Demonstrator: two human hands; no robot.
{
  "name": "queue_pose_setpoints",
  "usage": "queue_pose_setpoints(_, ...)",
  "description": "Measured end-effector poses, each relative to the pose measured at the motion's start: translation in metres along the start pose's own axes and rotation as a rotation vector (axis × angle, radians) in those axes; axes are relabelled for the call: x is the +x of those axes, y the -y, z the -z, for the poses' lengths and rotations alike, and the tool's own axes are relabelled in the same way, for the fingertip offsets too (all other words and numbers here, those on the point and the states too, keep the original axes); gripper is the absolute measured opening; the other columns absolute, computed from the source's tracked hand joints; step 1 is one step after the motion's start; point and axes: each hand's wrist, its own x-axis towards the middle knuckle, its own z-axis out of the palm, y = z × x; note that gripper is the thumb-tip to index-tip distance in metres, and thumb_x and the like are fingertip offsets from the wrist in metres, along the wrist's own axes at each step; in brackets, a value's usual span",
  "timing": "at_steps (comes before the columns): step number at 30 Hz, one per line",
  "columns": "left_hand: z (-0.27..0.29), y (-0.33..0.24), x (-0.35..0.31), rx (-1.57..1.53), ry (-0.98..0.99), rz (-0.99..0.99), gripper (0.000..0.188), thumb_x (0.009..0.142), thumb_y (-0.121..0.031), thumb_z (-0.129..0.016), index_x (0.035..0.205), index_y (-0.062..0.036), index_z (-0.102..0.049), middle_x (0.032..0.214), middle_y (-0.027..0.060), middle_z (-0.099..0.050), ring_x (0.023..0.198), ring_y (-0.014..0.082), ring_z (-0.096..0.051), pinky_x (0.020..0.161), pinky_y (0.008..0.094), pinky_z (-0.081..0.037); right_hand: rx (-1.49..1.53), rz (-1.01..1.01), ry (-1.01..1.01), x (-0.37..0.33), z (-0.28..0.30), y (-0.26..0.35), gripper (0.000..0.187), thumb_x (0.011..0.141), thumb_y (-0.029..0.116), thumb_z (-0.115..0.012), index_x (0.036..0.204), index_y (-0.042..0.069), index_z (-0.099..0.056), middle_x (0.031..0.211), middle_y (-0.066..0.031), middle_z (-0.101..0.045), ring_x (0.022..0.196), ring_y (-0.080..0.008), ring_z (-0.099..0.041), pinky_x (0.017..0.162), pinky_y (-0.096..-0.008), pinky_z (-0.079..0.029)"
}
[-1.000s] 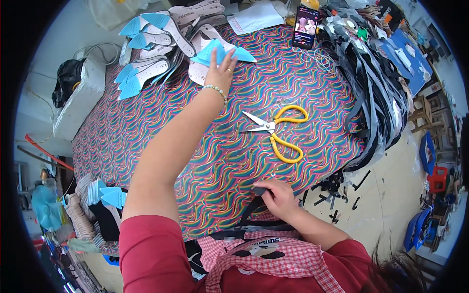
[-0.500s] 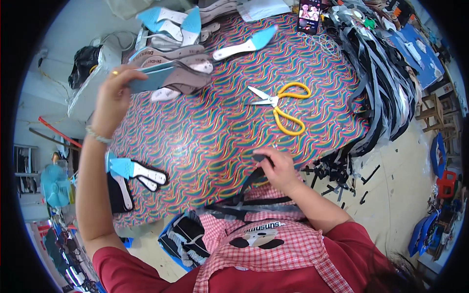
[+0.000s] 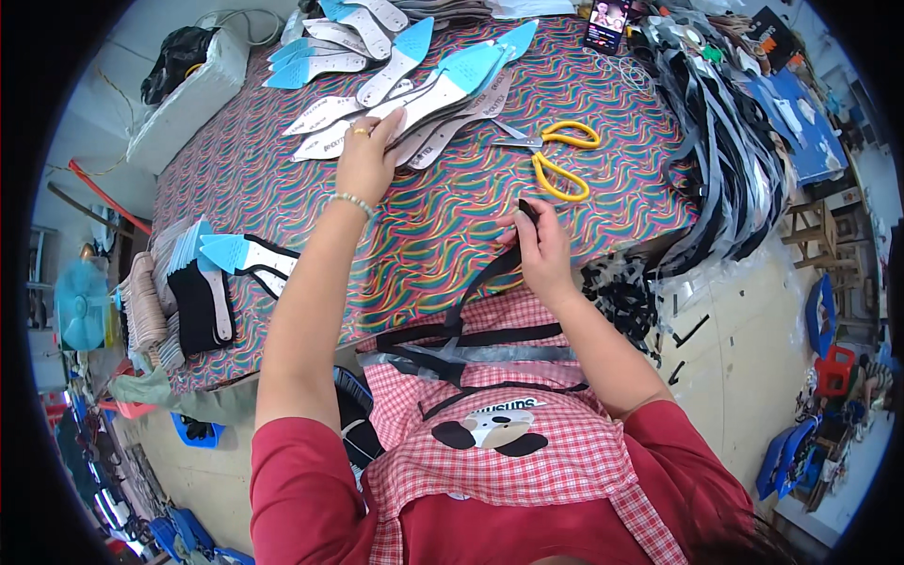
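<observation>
Now insoles (image 3: 431,99), L hand (image 3: 369,158) nearer scissors (image 3: 535,142)

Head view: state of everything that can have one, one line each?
Scissors, blades open, lying on the table.
Phone, screen lit.
Black strip, held at one end, trailing down to the apron.
Right hand, closed on the strip.
Insoles, piled and overlapping.
Left hand, touching the insoles; grip unclear.
Strap bundle, hanging over the table edge.
Fan, cannot tell whether running.

On the table (image 3: 433,250), scissors (image 3: 535,143) lie between insoles (image 3: 466,72) at left and strips (image 3: 725,165) at right, the phone (image 3: 607,25) behind.
</observation>
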Motion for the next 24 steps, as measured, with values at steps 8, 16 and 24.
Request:
queue_pose_setpoints(8, 0.061, -0.037, -0.108, 0.385, -0.021, -0.036, 0.057, 0.074, -0.023, -0.077, 0.127, -0.0123, -0.058, 0.117, 0.0187, -0.055, 0.105, 0.0364, -0.052, 0.09, 0.0431, -0.043, 0.258, -0.207, 0.042, 0.004, 0.003, -0.002, 0.023, 0.1, 0.015, -0.045, 0.113, -0.001, -0.054, 0.099, -0.0078, -0.065, 0.086, -0.0121, -0.063, 0.07, -0.026, -0.052)
queue_pose_setpoints(16, 0.038, -0.03, -0.035, 0.256, 0.071, 0.102, 0.071, 0.07, -0.03, -0.081, 0.128, 0.0004, -0.053, 0.116, 0.0204, -0.054, 0.097, 0.0349, -0.059, 0.083, 0.0409, -0.048, -0.014, 0.215, 0.071, 0.092, -0.067, 0.005, 0.021, 0.096, 0.012, -0.05, 0.112, 0.001, -0.059, 0.108, -0.0091, -0.063, 0.098, -0.0178, -0.062, 0.083, -0.0287, -0.051)
queue_pose_setpoints(24, 0.06, -0.005, -0.009, 0.09, 0.323, 0.092, 0.075, 0.07, -0.041, -0.079, 0.128, -0.0002, -0.055, 0.107, 0.0208, -0.058, 0.097, 0.0336, -0.062, 0.078, 0.0383, -0.051, -0.476, 0.83, 0.153, 0.108, -0.096, -0.013, 0.02, 0.079, 0.0, -0.062, 0.099, 0.005, -0.062, 0.122, -0.0091, -0.061, 0.121, -0.028, -0.053, 0.096, -0.0374, -0.049)
